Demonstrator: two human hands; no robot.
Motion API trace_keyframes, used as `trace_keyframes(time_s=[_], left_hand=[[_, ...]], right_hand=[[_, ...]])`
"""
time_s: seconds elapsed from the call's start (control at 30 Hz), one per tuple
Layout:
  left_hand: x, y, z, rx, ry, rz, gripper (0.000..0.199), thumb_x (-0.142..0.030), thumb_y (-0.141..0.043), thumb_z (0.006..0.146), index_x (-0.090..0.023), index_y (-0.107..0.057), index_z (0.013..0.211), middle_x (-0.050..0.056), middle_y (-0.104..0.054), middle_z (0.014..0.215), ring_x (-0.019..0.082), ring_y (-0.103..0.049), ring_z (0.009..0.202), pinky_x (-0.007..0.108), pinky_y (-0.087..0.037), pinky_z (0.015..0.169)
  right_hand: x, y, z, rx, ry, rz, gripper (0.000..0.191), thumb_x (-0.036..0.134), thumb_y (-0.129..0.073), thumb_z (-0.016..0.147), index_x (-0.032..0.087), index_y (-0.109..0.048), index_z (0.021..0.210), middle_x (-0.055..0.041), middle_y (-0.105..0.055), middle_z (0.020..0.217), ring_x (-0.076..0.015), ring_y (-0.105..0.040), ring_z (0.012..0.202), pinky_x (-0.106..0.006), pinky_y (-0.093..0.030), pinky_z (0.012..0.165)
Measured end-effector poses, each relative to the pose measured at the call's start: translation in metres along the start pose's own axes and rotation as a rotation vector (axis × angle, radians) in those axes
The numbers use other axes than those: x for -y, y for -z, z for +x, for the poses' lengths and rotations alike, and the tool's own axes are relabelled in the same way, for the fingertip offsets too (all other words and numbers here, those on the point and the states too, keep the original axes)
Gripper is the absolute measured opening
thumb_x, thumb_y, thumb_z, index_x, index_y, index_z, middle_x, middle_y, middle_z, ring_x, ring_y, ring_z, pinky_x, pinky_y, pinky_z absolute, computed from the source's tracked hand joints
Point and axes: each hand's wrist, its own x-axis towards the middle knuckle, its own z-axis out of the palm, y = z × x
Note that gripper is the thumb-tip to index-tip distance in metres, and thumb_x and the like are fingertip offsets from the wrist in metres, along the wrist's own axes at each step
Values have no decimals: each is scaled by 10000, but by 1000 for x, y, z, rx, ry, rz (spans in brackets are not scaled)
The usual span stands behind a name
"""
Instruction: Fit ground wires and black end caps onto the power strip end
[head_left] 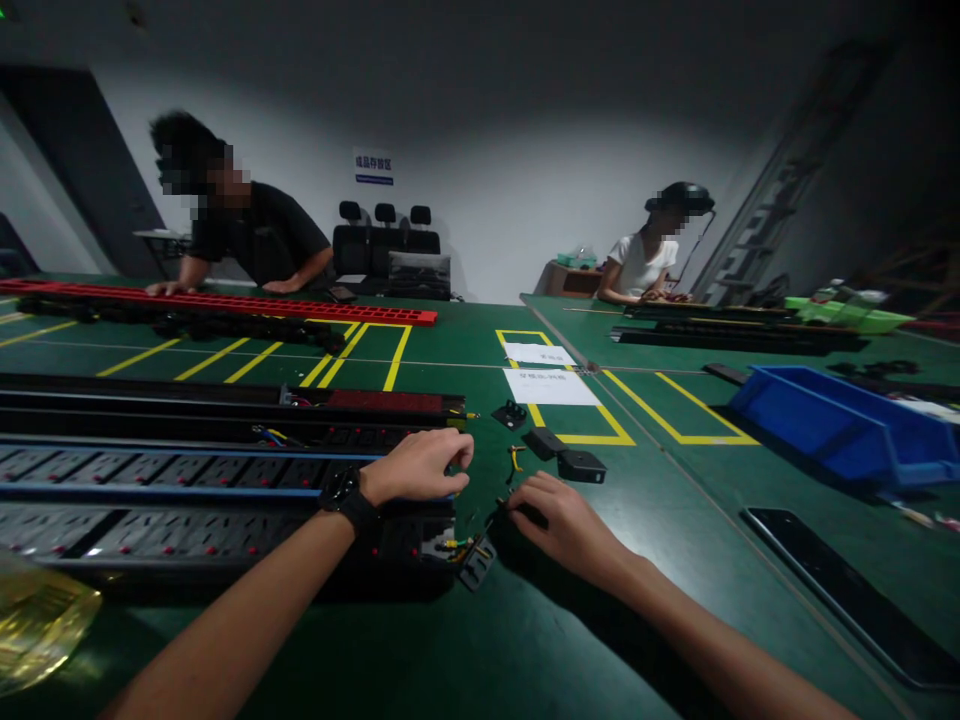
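My left hand (424, 465), with a black watch on the wrist, hovers over the ends of the power strips. Its fingers curl loosely, a gap shows between thumb and forefinger, and nothing is visible in it. To the right, my right hand (551, 512) is low over the green table, its fingertips pinched on a small thing too dark to make out. Below my left hand, the nearest power strip (202, 535) has an open end with yellow and green wires (454, 545). A black end piece (478, 563) sits beside that end. Behind it lies another power strip (187, 470) with blue edges.
Black end caps (581, 466) and a short yellow wire (514, 462) lie past my hands. At right are a phone (847, 590) and a blue bin (847, 425). Two co-workers work across the table, one beside a long red rail (360, 310). Clear yellowish plastic (45, 620) is lower left.
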Motion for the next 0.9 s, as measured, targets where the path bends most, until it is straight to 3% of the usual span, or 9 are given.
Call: trace_keyframes(time_s=[0.17, 0.3, 0.47, 0.63, 0.8, 0.9], left_hand=[[3, 3, 1, -4, -32, -49, 167, -353, -657, 861, -210, -642, 945, 40, -657, 959, 199, -588, 854, 313, -397, 726], [1, 20, -1, 27, -102, -62, 274, -421, -595, 938, -193, -700, 830, 54, -659, 905, 191, -600, 828, 302, -407, 724], [-10, 42, -12, 130, -53, -24, 246, -371, -634, 912, -202, -781, 809, 48, -736, 815, 174, -627, 720, 287, -395, 666], [-14, 39, -15, 205, -53, -29, 177, -289, -679, 863, -215, -803, 760, 47, -768, 758, 166, -631, 634, 280, -391, 619], [-11, 37, -12, 237, -105, -49, 183, -254, -655, 870, -208, -807, 780, 54, -771, 758, 160, -620, 624, 275, -400, 622], [-13, 40, -12, 272, -102, -70, 196, -257, -647, 875, -205, -798, 762, 41, -754, 716, 145, -586, 578, 273, -369, 585]], right_hand=[[0, 0, 0, 4, -4, -8, 192, 65, -605, 887, 243, -665, 925, -41, -703, 919, -221, -649, 889, -321, -505, 753], [1, 1, 1, 0, -5, 19, 228, 31, -595, 860, 240, -661, 922, -40, -711, 965, -218, -660, 917, -326, -518, 788], [0, 0, 1, 1, 5, 44, 223, 43, -584, 882, 245, -667, 928, -38, -711, 971, -215, -662, 927, -326, -524, 795], [-1, -2, 0, -40, -4, 57, 192, 86, -574, 893, 251, -672, 905, -36, -713, 921, -211, -666, 888, -316, -521, 755], [0, 2, 4, -189, -158, 214, 108, 220, -608, 920, 228, -714, 937, -35, -734, 859, -199, -671, 769, -323, -521, 698], [-4, 4, 7, -292, -308, 367, 166, 348, -649, 930, 206, -732, 955, -42, -747, 850, -184, -660, 705, -310, -522, 642]])
